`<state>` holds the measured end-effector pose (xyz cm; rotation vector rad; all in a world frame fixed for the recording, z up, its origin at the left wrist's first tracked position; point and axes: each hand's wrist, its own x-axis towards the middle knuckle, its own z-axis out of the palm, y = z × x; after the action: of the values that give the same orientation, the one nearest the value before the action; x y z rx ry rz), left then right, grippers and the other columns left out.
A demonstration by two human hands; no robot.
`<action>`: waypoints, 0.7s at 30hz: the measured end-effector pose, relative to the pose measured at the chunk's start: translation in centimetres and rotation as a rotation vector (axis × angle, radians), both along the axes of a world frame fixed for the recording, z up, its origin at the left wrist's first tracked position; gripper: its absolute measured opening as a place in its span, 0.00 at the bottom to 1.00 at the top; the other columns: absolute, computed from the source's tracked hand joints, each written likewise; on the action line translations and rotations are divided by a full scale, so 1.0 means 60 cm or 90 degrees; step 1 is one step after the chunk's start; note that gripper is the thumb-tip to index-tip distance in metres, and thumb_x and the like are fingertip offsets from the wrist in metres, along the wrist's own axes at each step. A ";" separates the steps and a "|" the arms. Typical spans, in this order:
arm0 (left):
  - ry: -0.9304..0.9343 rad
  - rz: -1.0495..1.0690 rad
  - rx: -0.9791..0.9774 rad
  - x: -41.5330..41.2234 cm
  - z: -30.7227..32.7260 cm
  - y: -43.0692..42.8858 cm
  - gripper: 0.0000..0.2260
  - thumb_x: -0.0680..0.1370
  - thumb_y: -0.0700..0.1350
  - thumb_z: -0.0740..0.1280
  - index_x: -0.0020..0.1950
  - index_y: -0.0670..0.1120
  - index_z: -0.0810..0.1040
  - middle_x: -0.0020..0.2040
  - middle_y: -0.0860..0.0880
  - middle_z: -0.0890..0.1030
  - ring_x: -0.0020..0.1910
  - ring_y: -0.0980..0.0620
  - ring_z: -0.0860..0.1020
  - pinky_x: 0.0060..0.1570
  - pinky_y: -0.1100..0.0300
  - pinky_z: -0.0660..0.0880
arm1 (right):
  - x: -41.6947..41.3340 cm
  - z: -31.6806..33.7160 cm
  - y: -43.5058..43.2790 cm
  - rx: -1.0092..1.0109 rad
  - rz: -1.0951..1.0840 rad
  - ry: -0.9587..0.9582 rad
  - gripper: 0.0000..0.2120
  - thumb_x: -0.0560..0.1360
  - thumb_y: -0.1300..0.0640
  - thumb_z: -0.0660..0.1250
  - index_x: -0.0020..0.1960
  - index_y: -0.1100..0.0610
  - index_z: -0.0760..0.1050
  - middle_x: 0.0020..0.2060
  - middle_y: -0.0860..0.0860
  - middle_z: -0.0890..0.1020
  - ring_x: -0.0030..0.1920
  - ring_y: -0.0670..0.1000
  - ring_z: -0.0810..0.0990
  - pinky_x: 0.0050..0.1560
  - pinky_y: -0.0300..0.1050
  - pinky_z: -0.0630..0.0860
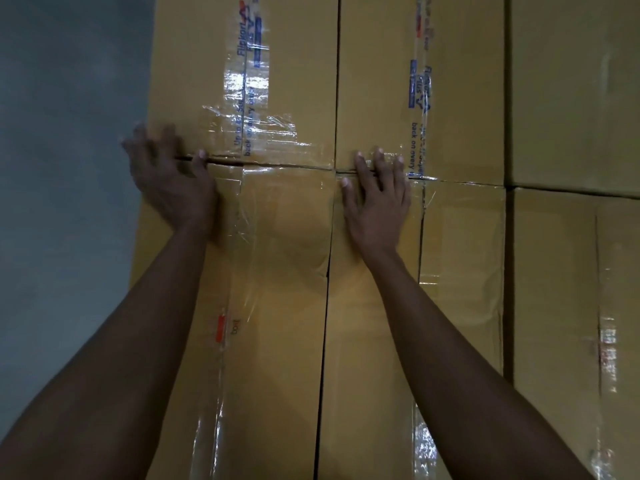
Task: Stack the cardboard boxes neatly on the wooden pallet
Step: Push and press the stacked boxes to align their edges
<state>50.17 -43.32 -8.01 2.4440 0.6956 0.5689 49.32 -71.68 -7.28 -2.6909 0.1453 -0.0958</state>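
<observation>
Seam (277, 164) between two rows of cardboard boxes is what the coming move turns on. It runs left to right, crosswise to both forearms, and both hands lie on it. The near left box (277, 271) and near right box (360, 341) have their long axes running away from the person, parallel to the arms. The far left box (194, 64) and far right box (374, 64) carry the same lines on beyond the seam.

The left hand (173, 185) sits at the outer left edge of the stack, beside the grey floor (69, 168). Its fingers are spread and blurred and its thumb is at the seam; it appears to grip nothing. The right hand (377, 199) lies flat, fingers straight and a little apart. Its tips are just over the seam on the far right box, close to the lengthwise gap between the two columns. Both arms reach out about equally, so neither hand is nearer.

A thin dark gap shows along the seam by the left thumb, so the likely job is pressing the rows flush. More boxes (571, 98) stand to the right. The wooden pallet is hidden beneath the stack.
</observation>
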 end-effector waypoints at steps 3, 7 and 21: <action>-0.037 -0.324 0.068 0.002 -0.014 -0.059 0.27 0.74 0.31 0.63 0.73 0.42 0.75 0.77 0.38 0.68 0.79 0.36 0.58 0.79 0.48 0.47 | 0.003 -0.005 0.000 0.016 -0.014 -0.020 0.24 0.81 0.41 0.62 0.74 0.45 0.71 0.78 0.48 0.66 0.80 0.57 0.55 0.77 0.51 0.48; 0.031 -0.531 0.089 -0.022 0.012 -0.167 0.29 0.72 0.32 0.59 0.74 0.37 0.72 0.75 0.36 0.70 0.77 0.35 0.64 0.79 0.44 0.55 | 0.003 -0.010 0.002 0.022 -0.016 -0.031 0.23 0.80 0.41 0.63 0.74 0.46 0.72 0.77 0.49 0.67 0.80 0.58 0.56 0.77 0.50 0.48; 0.098 -0.461 0.139 -0.037 -0.001 -0.284 0.22 0.85 0.40 0.54 0.77 0.33 0.64 0.79 0.36 0.63 0.80 0.40 0.58 0.80 0.44 0.52 | 0.005 -0.023 0.003 -0.020 -0.018 -0.076 0.21 0.83 0.45 0.60 0.73 0.47 0.74 0.76 0.51 0.70 0.79 0.61 0.60 0.76 0.55 0.54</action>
<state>47.94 -60.39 -8.05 2.7141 -0.2329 0.1699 49.65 -71.48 -8.68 -2.7064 0.1461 -0.2692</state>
